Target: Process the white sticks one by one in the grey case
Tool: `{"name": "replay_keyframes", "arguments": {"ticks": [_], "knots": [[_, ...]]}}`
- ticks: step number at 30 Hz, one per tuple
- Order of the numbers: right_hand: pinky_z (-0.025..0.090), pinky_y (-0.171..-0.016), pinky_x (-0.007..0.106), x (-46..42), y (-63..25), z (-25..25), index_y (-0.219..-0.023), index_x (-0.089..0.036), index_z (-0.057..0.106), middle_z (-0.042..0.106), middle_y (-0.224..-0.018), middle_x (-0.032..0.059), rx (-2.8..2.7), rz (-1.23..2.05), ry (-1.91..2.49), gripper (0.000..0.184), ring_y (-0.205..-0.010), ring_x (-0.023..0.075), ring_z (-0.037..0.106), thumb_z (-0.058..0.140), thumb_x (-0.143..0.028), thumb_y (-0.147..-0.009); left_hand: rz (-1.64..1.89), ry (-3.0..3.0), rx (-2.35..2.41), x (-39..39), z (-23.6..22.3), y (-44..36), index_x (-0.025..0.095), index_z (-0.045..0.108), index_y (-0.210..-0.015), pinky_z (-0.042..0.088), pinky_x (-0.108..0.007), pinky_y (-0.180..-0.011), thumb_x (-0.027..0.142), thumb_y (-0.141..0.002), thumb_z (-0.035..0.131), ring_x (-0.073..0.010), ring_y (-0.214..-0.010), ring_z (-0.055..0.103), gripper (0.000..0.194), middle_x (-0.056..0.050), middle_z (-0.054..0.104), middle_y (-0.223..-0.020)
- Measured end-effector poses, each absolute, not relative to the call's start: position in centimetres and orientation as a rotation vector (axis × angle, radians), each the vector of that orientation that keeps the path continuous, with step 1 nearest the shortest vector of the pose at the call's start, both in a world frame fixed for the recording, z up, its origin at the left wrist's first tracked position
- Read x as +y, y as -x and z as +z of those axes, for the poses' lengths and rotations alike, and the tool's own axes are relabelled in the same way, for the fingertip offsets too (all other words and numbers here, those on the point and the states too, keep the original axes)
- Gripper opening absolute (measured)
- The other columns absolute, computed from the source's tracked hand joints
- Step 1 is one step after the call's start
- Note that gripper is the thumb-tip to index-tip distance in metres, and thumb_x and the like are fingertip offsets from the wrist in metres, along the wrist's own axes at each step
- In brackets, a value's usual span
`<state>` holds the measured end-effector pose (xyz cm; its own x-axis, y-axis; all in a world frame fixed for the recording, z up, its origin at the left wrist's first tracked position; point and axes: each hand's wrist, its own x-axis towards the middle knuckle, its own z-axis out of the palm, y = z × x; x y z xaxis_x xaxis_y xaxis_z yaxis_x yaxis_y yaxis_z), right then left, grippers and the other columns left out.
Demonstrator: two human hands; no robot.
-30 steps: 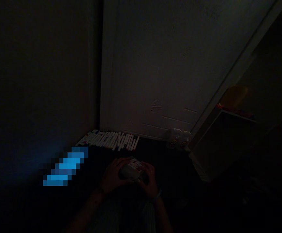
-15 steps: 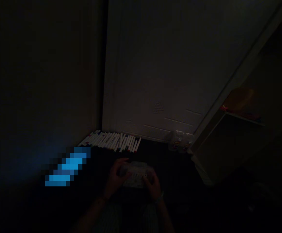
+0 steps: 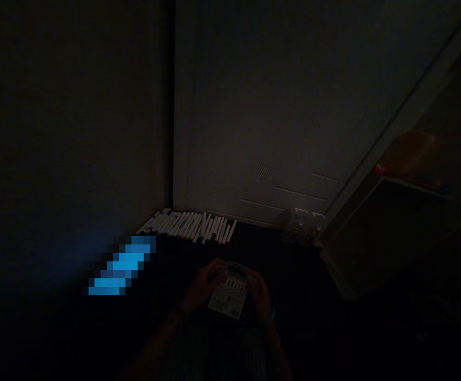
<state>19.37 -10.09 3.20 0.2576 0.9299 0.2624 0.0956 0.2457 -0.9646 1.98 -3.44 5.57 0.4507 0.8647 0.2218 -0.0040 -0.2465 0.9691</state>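
Observation:
In dim light, a small flat package (image 3: 228,301) with a printed face and a cut-out at its top edge is held over the dark table. Several small pictures and fine print show on it, too dark to read. My left hand (image 3: 206,280) grips its left side, thumb across the front. On the right side, the fingers of my right hand (image 3: 259,291) are curled round the edge. Beyond the hands, a row of white markers (image 3: 186,225) lies along the wall, some with coloured ends.
Two clear hanging packs (image 3: 298,225) stand upright against the wall at the back right. A pixelated bright blue patch (image 3: 123,267) lies at left. Beyond the table's right side is a shelf unit (image 3: 389,227) with an orange item (image 3: 408,151) on top.
The package has been turned in my hands: it was wide and whitish, and now its upright printed face is towards me. The view has shifted slightly.

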Motion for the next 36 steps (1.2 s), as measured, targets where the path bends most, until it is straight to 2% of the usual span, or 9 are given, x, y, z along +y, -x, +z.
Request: {"name": "replay_keyframes", "arguments": {"ticks": [3,12,23,30,36], "knots": [[0.047,-0.065,0.025,-9.94,-19.26,2.99,-0.085,-0.017,0.060,0.064,-0.077,0.0027,-1.133,0.836,1.243,0.033,-0.073,0.0155,0.059,0.047,-0.046,-0.079,0.958,-1.573,0.803,-3.23,5.16,-2.05,0.017,0.054,-0.096,0.047,-0.027,-0.070,0.042,-0.075,0.051,-0.0163,-0.079,0.059,0.033,-0.003,0.063,-0.086],[0.047,-0.073,0.028,-9.72,-19.41,2.70,-0.087,-0.017,0.066,0.066,-0.086,0.0051,-1.083,0.853,1.248,0.037,-0.081,0.0180,0.060,0.045,-0.047,-0.079,0.932,-1.513,0.837,-3.41,4.91,-2.17,0.019,0.055,-0.092,0.046,-0.026,-0.069,0.045,-0.073,0.052,-0.0163,-0.078,0.059,0.032,-0.001,0.063,-0.084],[0.045,-0.064,0.024,-9.96,-19.22,3.28,-0.080,-0.016,0.064,0.065,-0.077,0.0032,-1.134,0.773,1.283,0.037,-0.072,0.0154,0.057,0.041,-0.045,-0.082,0.913,-1.487,0.847,-3.77,5.17,-2.22,0.018,0.056,-0.089,0.045,-0.024,-0.063,0.047,-0.072,0.052,-0.0151,-0.072,0.059,0.034,-0.001,0.063,-0.077],[0.045,-0.062,0.024,-9.56,-19.50,2.59,-0.081,-0.015,0.067,0.065,-0.076,0.0041,-1.081,0.775,1.304,0.041,-0.071,0.0164,0.057,0.047,-0.051,-0.077,0.924,-1.498,0.845,-3.63,4.77,-2.24,0.018,0.056,-0.087,0.045,-0.024,-0.062,0.046,-0.072,0.052,-0.0148,-0.071,0.058,0.033,0.000,0.062,-0.076],[0.041,-0.055,0.022,-9.32,-19.39,2.53,-0.070,-0.014,0.066,0.062,-0.063,0.0023,-1.028,0.808,1.317,0.045,-0.059,0.0130,0.053,0.043,-0.052,-0.078,0.929,-1.491,0.856,-3.98,5.24,-2.23,0.017,0.056,-0.088,0.045,-0.023,-0.064,0.047,-0.072,0.052,-0.0150,-0.074,0.058,0.034,-0.001,0.063,-0.080]]}}
